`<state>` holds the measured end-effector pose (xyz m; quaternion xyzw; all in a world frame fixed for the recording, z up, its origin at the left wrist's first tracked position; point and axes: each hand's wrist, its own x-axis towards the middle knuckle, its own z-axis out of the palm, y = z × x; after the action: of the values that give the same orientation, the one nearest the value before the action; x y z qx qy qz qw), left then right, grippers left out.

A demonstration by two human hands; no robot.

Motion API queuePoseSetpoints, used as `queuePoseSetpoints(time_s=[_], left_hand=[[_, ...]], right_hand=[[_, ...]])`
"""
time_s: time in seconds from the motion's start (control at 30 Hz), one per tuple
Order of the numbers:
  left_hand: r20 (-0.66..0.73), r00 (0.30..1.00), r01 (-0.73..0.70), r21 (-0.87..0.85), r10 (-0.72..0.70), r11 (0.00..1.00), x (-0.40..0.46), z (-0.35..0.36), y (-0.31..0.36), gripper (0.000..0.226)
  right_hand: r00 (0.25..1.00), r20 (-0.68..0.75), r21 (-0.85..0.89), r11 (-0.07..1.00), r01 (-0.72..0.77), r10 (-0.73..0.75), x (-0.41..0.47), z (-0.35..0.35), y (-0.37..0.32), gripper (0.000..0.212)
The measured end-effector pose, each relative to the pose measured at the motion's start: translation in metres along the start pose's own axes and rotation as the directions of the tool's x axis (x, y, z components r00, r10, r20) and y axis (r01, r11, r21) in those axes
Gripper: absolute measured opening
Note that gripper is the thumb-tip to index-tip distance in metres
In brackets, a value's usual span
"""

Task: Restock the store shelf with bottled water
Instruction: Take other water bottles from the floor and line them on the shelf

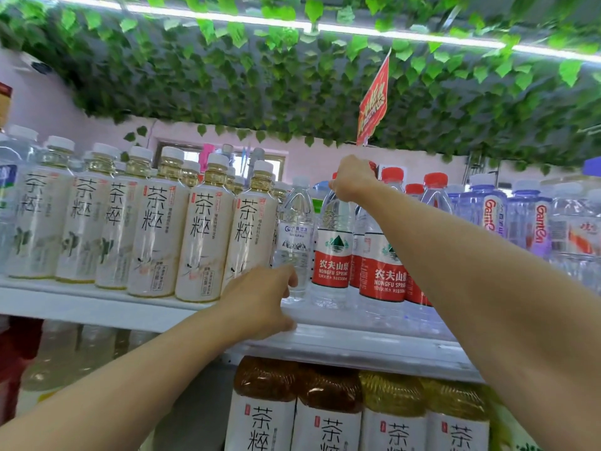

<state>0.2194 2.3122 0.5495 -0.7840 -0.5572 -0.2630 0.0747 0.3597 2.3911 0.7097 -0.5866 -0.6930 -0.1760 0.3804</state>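
Observation:
On the white top shelf (pixel 357 346) stand red-labelled water bottles (pixel 383 275) with red caps. My right hand (pixel 353 182) reaches up and grips the neck and cap of the front left one (pixel 331 255), which stands upright on the shelf. Left of it is a clear water bottle with a blue-and-white label (pixel 296 236). My left hand (pixel 260 304) is at this bottle's base, thumb and fingers curled around its lower part by the shelf edge.
A row of cream-labelled tea bottles (pixel 156 236) fills the shelf's left part. Blue-tinted water bottles (pixel 527 219) stand at the right. Larger tea bottles (pixel 357 411) sit on the shelf below. Green leaves and a red sign (pixel 372 102) hang overhead.

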Motion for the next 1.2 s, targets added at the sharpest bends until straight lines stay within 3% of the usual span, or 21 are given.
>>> queuePoseSetpoints(time_s=[0.17, 0.77, 0.9, 1.2], left_hand=[[0.008, 1.000, -0.006, 0.004, 0.006, 1.000, 0.001, -0.001, 0.000, 0.058], [0.005, 1.000, -0.004, -0.008, 0.004, 1.000, 0.001, 0.000, -0.001, 0.054], [0.001, 1.000, -0.003, -0.005, 0.003, 1.000, 0.000, 0.001, -0.001, 0.054], [-0.013, 1.000, 0.004, -0.008, -0.004, 1.000, 0.000, 0.002, -0.001, 0.056]], right_hand=[[1.000, -0.019, -0.013, 1.000, -0.009, 0.009, 0.006, 0.007, 0.000, 0.006], [1.000, 0.003, -0.097, 0.995, 0.007, -0.007, 0.011, 0.013, 0.004, 0.020], [0.999, 0.041, -0.156, 0.988, 0.022, -0.015, 0.009, 0.012, 0.001, 0.026], [0.999, 0.014, -0.048, 0.998, 0.034, -0.034, -0.003, 0.001, -0.002, 0.054]])
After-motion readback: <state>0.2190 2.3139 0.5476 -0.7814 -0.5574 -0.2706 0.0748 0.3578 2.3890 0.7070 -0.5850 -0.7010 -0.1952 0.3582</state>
